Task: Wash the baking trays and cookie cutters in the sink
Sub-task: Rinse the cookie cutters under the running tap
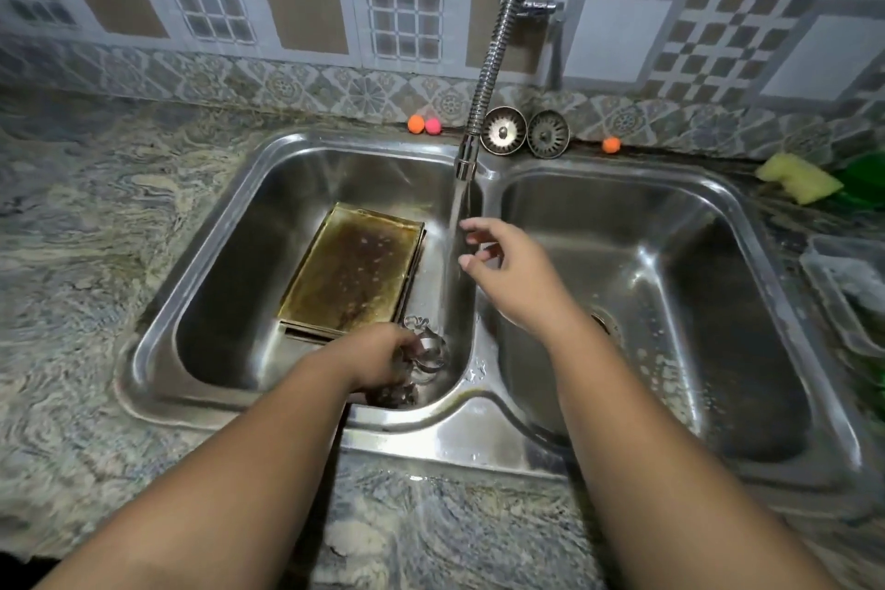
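Left hand [383, 357] grips a bunch of metal cookie cutters [428, 350], low in the near right corner of the left basin of the sink [158, 340]. Right hand [507, 268] is loose, fingers relaxed, holding nothing, fingertips in the water [459, 216] from the tap [498, 38].

Likely step: rinsing the cutters. To do it well, bring them up under the stream, which falls just past them, and turn them so water runs through the open rings. The free hand can rub the edges. The sponge [797, 177] sits well apart on the right counter.

Baking trays [352, 268] are stacked flat on the left basin floor, stained face up. Their long axis runs away from the person, far end angled slightly right.
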